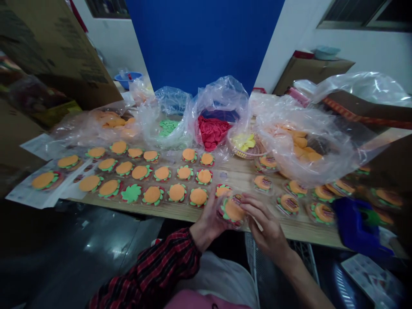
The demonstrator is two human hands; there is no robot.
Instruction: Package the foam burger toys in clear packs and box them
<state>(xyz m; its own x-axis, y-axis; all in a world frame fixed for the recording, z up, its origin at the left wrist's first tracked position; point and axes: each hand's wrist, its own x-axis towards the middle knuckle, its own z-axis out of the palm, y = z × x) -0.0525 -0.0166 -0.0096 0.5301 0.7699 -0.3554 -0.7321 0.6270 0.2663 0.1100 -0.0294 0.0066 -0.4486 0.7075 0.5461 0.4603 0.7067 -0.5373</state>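
My left hand [210, 223] is closed around a clear-packed toy burger [234, 210] above the table's front edge. The burger has an orange top with green and red frills below it. A dark printed label [237, 199] lies at its upper right, and the fingertips of my right hand [268, 227] are closed at that label's edge. Right behind the held pack, another toy burger [222, 190] is partly hidden. To the left stand rows of similar packed burgers [177, 192] without visible labels; one pack [131, 193] shows a green frilled piece on top.
Labelled packs [288, 203] lie on the right beside a blue tape dispenser [355, 225]. At the back are plastic bags with green pieces [168, 127], red pieces [212, 132] and orange pieces [305, 148], plus a basket [255, 150] of yellow pieces. Label sheets [41, 195] lie far left.
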